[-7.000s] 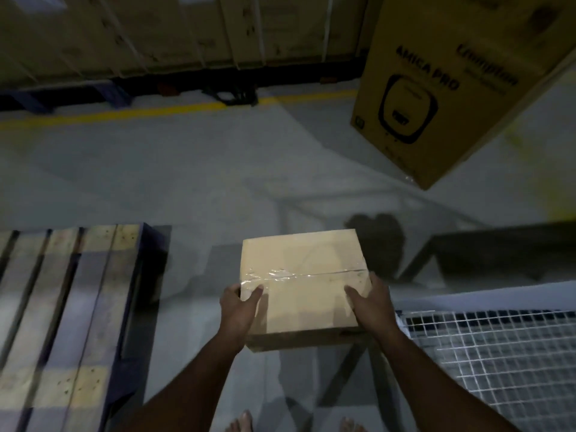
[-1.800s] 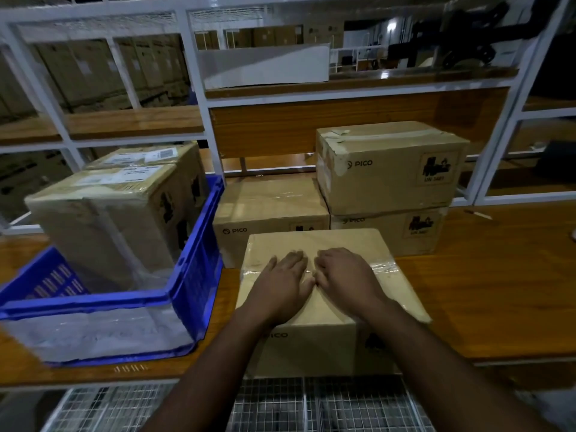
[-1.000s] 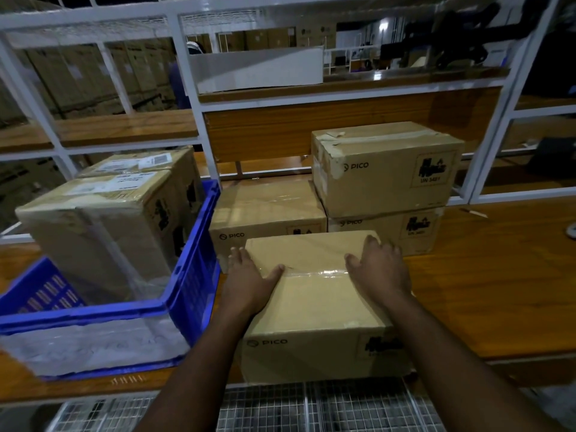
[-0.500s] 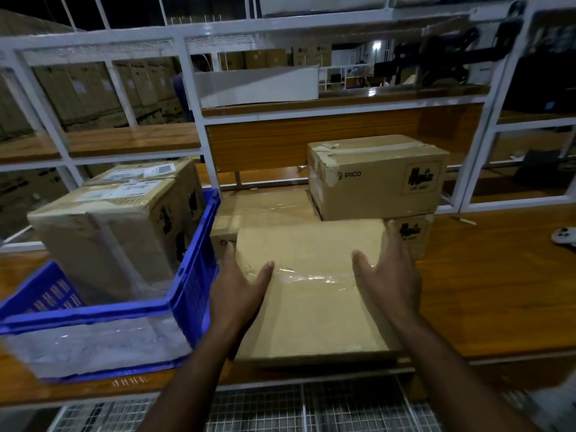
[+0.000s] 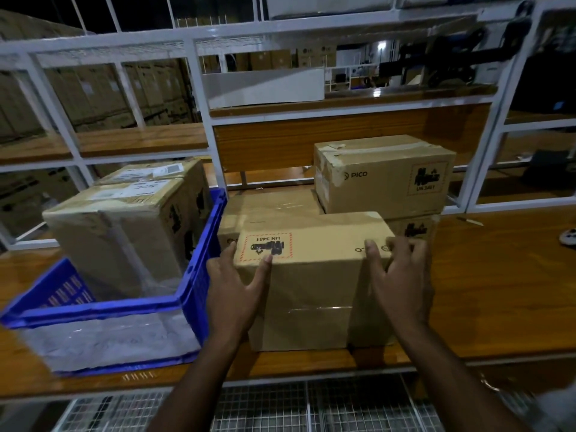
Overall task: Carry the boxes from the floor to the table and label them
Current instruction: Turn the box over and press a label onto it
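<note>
Blue crate (image 5: pixel 199 294) holds two, maybe more, taped cardboard boxes (image 5: pixel 124 232).

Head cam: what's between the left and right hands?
The cardboard box alone: left hand and right hand hold its two sides, per the head view.

Matt brown cardboard box (image 5: pixel 314 294) sealed with glossy clear tape, varnished orange wood worktop (image 5: pixel 498 275) with slight sheen, smooth blue plastic crate (image 5: pixel 199 275), white painted metal shelf frame (image 5: pixel 199 98), wire mesh (image 5: pixel 280 406) below.
</note>
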